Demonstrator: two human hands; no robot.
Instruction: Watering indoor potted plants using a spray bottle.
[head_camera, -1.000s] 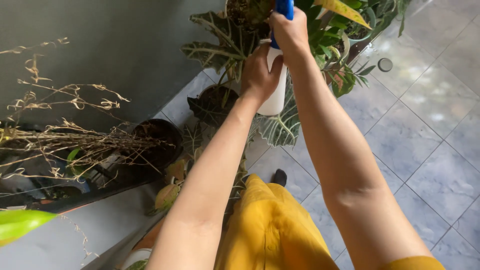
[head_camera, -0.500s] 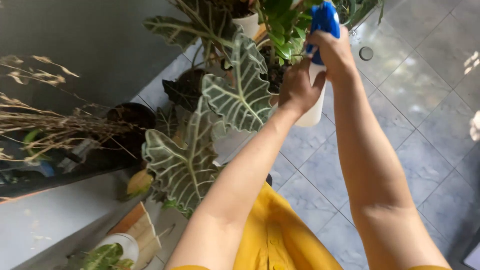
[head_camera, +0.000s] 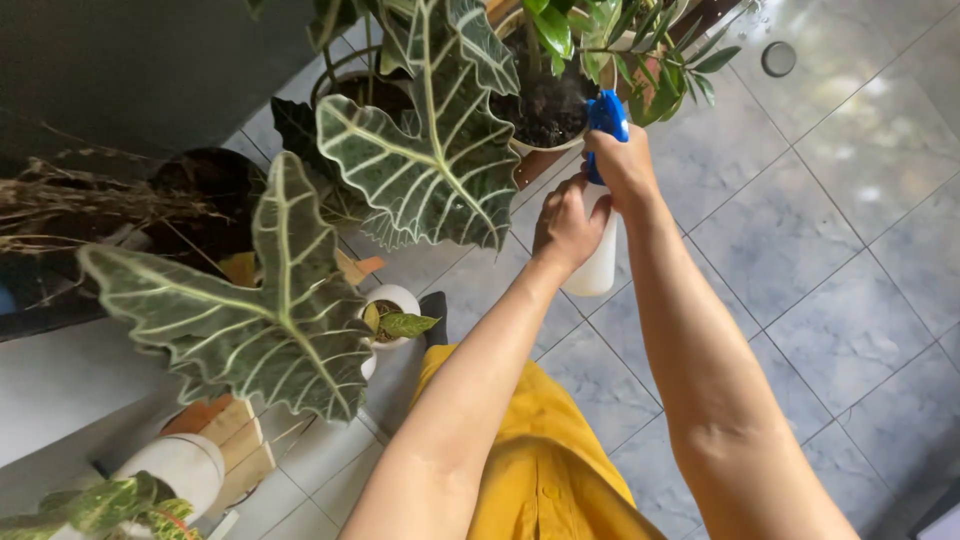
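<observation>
Both hands grip a white spray bottle (head_camera: 598, 262): right hand (head_camera: 625, 165) at blue nozzle, left hand (head_camera: 567, 225) around body, beside veined leaves (head_camera: 430, 150).

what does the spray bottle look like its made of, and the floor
Spray bottle: probably plastic. The body is matte, milky white, and the trigger head is glossy blue, a moulded look. The right hand grips the head and the left hand cups the body. Floor: likely glazed ceramic or stone tile, with grey-blue marbling, straight grout lines and a sheen reflecting light.
</observation>
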